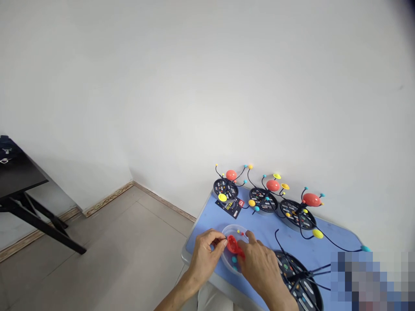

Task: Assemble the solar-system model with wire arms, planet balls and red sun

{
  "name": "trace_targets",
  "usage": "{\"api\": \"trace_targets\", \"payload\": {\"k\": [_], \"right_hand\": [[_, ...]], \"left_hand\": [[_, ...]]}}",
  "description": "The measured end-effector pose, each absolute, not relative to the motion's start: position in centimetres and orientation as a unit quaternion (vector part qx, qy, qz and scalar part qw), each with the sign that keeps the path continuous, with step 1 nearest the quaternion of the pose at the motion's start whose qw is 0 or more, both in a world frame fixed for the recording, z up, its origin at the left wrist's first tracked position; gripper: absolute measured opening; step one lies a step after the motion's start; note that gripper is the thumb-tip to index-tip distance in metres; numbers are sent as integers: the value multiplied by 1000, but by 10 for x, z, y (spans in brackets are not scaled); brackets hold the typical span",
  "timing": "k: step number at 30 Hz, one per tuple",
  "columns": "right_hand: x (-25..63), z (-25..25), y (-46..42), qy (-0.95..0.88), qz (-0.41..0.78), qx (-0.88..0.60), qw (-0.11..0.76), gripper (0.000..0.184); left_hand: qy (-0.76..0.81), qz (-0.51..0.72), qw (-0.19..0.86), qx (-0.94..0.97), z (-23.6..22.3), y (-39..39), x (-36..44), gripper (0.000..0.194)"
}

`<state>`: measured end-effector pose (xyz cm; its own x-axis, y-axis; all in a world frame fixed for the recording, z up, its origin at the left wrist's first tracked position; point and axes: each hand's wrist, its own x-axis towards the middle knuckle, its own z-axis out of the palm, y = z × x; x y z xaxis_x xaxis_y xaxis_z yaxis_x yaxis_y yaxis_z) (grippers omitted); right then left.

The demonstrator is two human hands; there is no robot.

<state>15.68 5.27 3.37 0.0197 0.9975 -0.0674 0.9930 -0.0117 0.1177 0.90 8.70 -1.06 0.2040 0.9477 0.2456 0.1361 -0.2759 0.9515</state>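
"Checking the head feed from here. What's biggest in frame?"

"A white wall (207, 86) and a tiled floor (129, 246), with a black folding table (19, 177) at far left. Then a blue-topped table (285, 229) with a grey rim, set against the wall."

"Anything I can read?"

"A black card (229, 207) with a red mark lies on the blue top, but I find its print too small to read. A pixelated block (372, 280) hides the lower right corner."

"What else stands there?"

"4 wire planet models (266, 194) on black disc bases: 3 along the wall, and a 4th (298, 280) cut off by the lower edge of the view."

"And the hands?"

"Close together, not touching, at a clear plastic bowl (235, 250) near the table's front edge. I see the right hand (259, 270) with its fingers on a red plastic piece (234, 246) inside the bowl. The left hand (205, 255) sits at the bowl's rim, though I can't tell if it grips. Tiny coloured beads (234, 259) lie in the bowl."
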Motion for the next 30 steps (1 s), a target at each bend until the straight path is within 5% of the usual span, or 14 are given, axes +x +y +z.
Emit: {"api": "trace_targets", "payload": {"k": [7,20,30], "right_hand": [[155,29,63,719,2,694,24,41],[141,19,76,684,4,730,-1,33],[149,27,78,630,-8,766,-125,30]], "left_hand": [[399,477,444,645,-15,89,10,15],[388,501,425,646,-16,91,10,14],[404,489,451,628,-28,96,9,22]]}}
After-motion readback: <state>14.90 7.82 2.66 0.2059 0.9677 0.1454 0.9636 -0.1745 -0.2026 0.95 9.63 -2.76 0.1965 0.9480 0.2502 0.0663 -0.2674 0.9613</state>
